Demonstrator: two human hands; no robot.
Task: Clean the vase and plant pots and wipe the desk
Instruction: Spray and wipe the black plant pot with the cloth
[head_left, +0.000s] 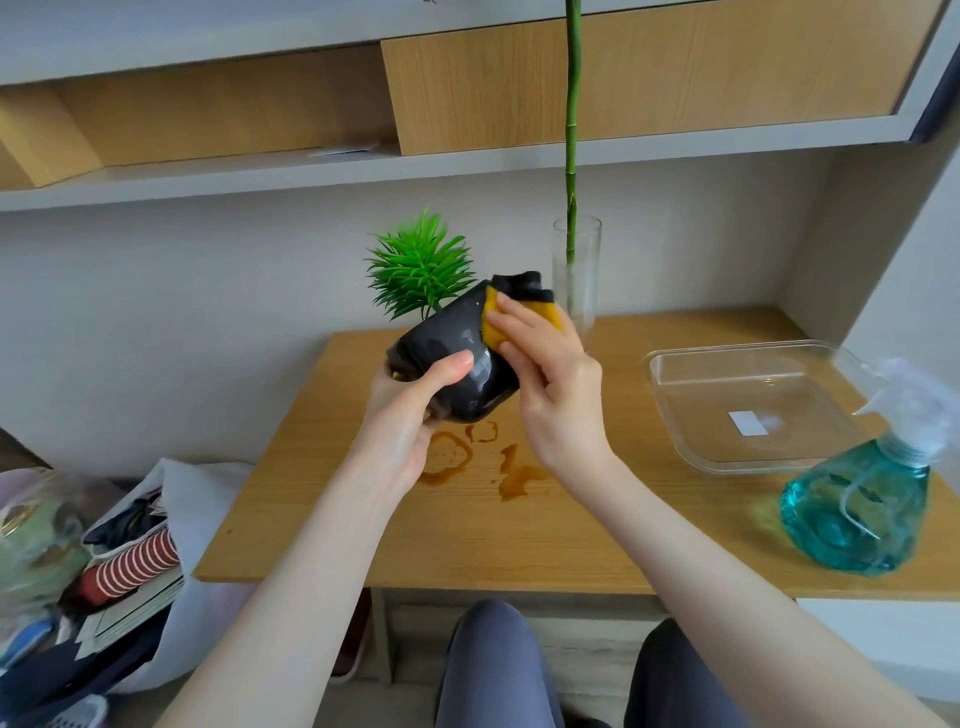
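My left hand (415, 410) grips a glossy black plant pot (457, 353), tilted in the air above the wooden desk (571, 530), with its spiky green plant (418, 267) pointing away to the upper left. My right hand (550, 379) holds a yellow and black cloth (524, 301) against the pot's upper side, near the rim. Behind the cloth a tall clear glass vase (579, 275) with a green bamboo stalk (571, 114) stands on the desk. Brown liquid stains (483, 462) lie on the desk below the pot.
A clear plastic tray (675, 374) sits on the desk's right side, and a teal spray bottle (862, 499) stands near the front right edge. Shelves run along the wall above. Bags with clutter (104, 561) are on the floor to the left.
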